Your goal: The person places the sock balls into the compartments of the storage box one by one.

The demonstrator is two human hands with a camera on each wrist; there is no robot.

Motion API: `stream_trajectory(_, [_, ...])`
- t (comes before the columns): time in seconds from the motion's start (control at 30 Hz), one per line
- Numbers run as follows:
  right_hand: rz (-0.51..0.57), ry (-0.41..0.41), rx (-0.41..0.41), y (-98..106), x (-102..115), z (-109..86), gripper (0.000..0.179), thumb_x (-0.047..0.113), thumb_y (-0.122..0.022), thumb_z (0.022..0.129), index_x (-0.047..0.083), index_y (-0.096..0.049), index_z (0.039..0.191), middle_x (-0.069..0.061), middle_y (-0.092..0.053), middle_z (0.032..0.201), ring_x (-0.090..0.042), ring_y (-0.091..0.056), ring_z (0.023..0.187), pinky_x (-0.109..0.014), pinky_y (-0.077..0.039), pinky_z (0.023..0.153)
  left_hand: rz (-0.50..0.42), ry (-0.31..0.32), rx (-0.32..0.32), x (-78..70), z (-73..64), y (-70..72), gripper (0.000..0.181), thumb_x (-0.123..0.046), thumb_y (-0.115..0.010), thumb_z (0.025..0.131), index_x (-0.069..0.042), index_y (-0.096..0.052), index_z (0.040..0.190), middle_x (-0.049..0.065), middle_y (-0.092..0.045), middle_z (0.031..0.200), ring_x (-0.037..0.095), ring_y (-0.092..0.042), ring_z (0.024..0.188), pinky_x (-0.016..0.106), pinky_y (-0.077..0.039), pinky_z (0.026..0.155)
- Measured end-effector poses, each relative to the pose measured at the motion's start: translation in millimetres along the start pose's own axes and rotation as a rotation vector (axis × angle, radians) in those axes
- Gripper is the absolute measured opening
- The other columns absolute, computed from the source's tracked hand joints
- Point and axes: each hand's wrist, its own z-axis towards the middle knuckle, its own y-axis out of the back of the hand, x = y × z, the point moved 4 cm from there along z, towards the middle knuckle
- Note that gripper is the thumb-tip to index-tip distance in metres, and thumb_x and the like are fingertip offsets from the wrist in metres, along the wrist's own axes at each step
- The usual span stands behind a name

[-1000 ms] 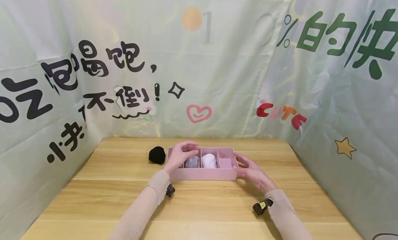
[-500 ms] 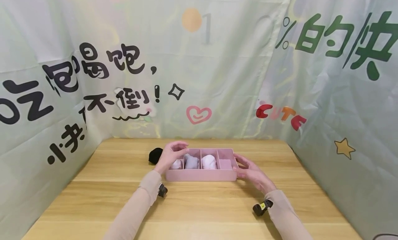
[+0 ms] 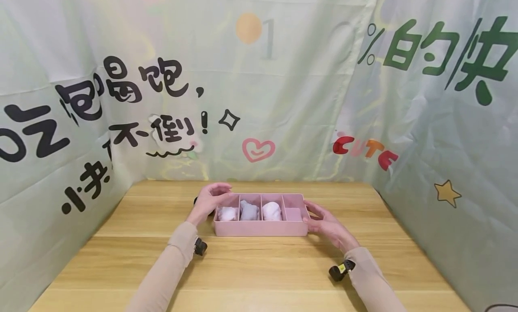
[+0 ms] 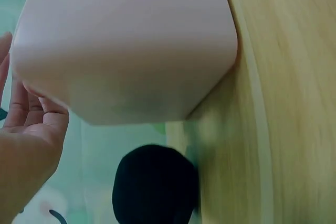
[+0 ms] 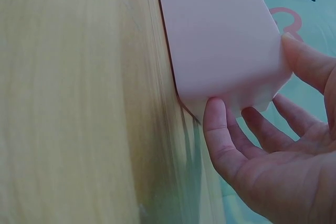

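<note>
A pink divided storage box (image 3: 261, 229) stands on the table in the head view. From the left, its compartments hold a whitish balled-up cloth (image 3: 228, 214), a grey one (image 3: 249, 211) and a white one (image 3: 271, 211); the rightmost has a low pink piece (image 3: 293, 214) inside. My left hand (image 3: 208, 203) is at the box's left end, fingers loosely bent near its back left corner; whether they touch is unclear. The right hand (image 3: 329, 226) holds the right end, with thumb at the rim and fingertips on the end wall (image 5: 236, 103).
A black balled-up cloth (image 4: 155, 184) lies on the table beyond the left end of the box, mostly hidden behind my left hand in the head view. Printed fabric curtains (image 3: 299, 123) enclose the wooden table (image 3: 259, 267) at the back and sides.
My left hand has moved left from above the compartments to the box's left end, uncovering the whitish and grey cloths and covering most of the black one. The right hand stays in place.
</note>
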Motion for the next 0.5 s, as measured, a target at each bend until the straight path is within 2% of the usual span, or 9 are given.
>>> stream_trajectory(0.13, [0.003, 0.001, 0.0, 1, -1, 0.7, 0.071, 0.006, -0.061, 0.096, 0.011, -0.024, 0.156, -0.019, -0.018, 0.162, -0.029, -0.049, 0.122, -0.033, -0.052, 0.089, 0.017, -0.029, -0.006, 1.4, 1.8, 8.1, 0.033, -0.008, -0.077, 0.084, 0.002, -0.068, 0.114, 0.018, -0.071, 0.105, 0.008, -0.065, 0.085, 0.02, -0.052, 0.074])
stream_trajectory(0.23, [0.007, -0.002, -0.004, 1, -1, 0.7, 0.071, 0.006, -0.061, 0.095, 0.011, -0.024, 0.156, -0.019, -0.019, 0.162, -0.027, -0.05, 0.121, -0.032, -0.052, 0.088, 0.007, -0.042, -0.015, 1.6, 1.3, 14.0, 0.036, -0.006, -0.077, 0.083, 0.006, -0.066, 0.115, 0.021, -0.07, 0.105, 0.008, -0.066, 0.084, 0.021, -0.053, 0.074])
stream_trajectory(0.4, [0.002, 0.002, 0.002, 1, -1, 0.4, 0.071, 0.006, -0.06, 0.096, 0.011, -0.023, 0.156, -0.02, -0.018, 0.162, -0.037, -0.042, 0.133, -0.031, -0.052, 0.088, -0.01, -0.018, -0.023, 3.1, -2.2, 23.8, 0.034, -0.008, -0.077, 0.084, 0.004, -0.067, 0.114, 0.001, -0.073, 0.094, 0.008, -0.065, 0.079, 0.025, -0.053, 0.066])
stream_trajectory(0.5, [0.001, 0.008, 0.002, 2, -1, -1.7, 0.071, 0.006, -0.06, 0.096, 0.01, -0.023, 0.156, -0.02, -0.017, 0.162, -0.042, -0.035, 0.139, -0.031, -0.052, 0.089, -0.02, 0.003, -0.018, 2.1, -4.2, 27.2, 0.028, -0.006, -0.075, 0.086, -0.001, -0.068, 0.112, -0.004, -0.072, 0.092, 0.009, -0.064, 0.078, 0.026, -0.052, 0.064])
